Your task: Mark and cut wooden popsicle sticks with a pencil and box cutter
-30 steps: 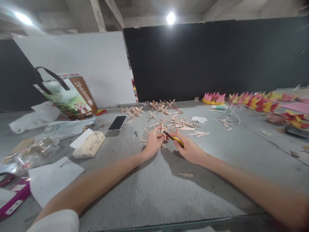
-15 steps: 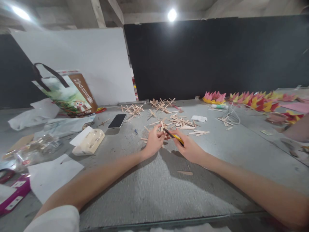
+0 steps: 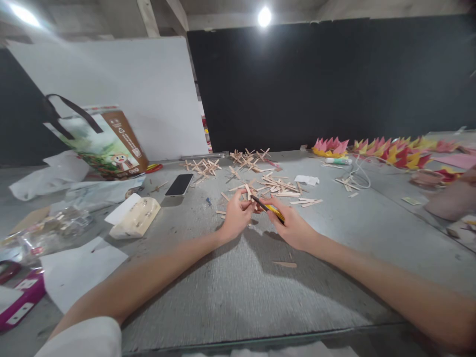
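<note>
Between the fingers of my left hand [image 3: 238, 216] a flat wooden craft stick [image 3: 248, 191] is pinched, its upper end pointing up and away. My right hand [image 3: 291, 224] is closed around a yellow-and-black utility knife [image 3: 274, 212], its dark front end slanting left to the stick and the left fingertips. The exact contact between knife and stick is too small to make out. Just beyond both hands lies a loose pile of craft sticks [image 3: 280, 187]. A single pointed sliver of wood [image 3: 285, 264] rests on the table, nearer to me.
Crossed-stick pieces [image 3: 204, 167] lie at the back. To the left are a phone [image 3: 179, 185], a tissue pack [image 3: 136, 218], white paper [image 3: 84, 267] and a printed bag [image 3: 111, 148]. Pink and yellow paper flowers [image 3: 394, 153], a glue stick [image 3: 338, 161] and a white cable [image 3: 362, 176] are at the right.
The view has shifted slightly. Both hands keep their grip on the stick and the utility knife, with hardly any movement against the table.
</note>
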